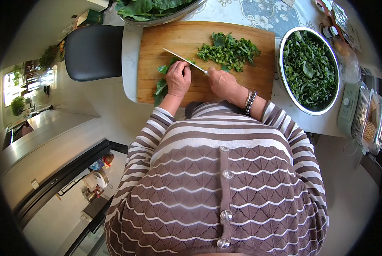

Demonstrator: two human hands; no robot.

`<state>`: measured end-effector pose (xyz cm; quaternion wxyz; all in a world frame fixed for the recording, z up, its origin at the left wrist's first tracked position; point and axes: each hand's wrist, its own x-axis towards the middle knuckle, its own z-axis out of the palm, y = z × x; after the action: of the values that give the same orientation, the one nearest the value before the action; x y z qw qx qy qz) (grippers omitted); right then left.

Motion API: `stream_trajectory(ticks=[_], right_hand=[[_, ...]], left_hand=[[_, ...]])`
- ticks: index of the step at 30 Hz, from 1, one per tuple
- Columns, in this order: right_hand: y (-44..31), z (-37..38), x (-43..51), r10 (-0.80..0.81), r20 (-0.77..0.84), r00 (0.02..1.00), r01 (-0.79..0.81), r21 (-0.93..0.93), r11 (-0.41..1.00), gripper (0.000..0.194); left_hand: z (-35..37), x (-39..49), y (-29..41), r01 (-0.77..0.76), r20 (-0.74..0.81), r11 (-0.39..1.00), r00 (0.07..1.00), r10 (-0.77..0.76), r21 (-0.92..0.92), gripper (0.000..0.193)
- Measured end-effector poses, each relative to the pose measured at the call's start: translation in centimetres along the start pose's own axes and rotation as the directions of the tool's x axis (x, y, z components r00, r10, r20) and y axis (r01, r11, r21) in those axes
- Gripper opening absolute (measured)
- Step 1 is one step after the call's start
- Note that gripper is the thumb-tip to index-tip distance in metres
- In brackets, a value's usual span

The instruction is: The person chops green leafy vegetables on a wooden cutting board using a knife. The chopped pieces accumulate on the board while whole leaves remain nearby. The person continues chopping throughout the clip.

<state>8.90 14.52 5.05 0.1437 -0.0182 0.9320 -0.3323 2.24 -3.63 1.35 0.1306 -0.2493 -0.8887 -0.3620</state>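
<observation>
My right hand [223, 82] grips the handle of a kitchen knife [185, 60], whose blade points to the upper left across the wooden cutting board [242, 89]. Under the curled fingers of my left hand [178, 78] is a bunch of leafy greens [161, 89], pressed to the board right beside the blade. Leaves stick out to the left of that hand and hang toward the board's near edge. A pile of chopped greens [231, 51] lies on the board to the right of the blade. My palm hides part of the bunch.
An oval metal-rimmed basin [337, 81] full of cut greens stands right of the board. Beyond the board sits a bowl [146, 23] of whole leaves. A black chair [93, 52] is at the left, and a pale green appliance [348, 108] stands at the table's right.
</observation>
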Motion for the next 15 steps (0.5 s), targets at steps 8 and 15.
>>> stream_trajectory(ticks=[8,15], right_hand=[[0.5,0.3,0.6,0.009,-0.009,1.0,-0.009,0.037,0.999,0.013],[0.8,0.1,0.4,-0.027,-0.04,0.999,0.028,0.026,0.999,0.014]], left_hand=[[0.2,0.2,0.2,0.027,0.016,0.998,0.999,-0.028,0.058,0.012],[-1.1,0.7,0.9,0.091,0.11,0.98,0.988,-0.111,0.177,0.025]])
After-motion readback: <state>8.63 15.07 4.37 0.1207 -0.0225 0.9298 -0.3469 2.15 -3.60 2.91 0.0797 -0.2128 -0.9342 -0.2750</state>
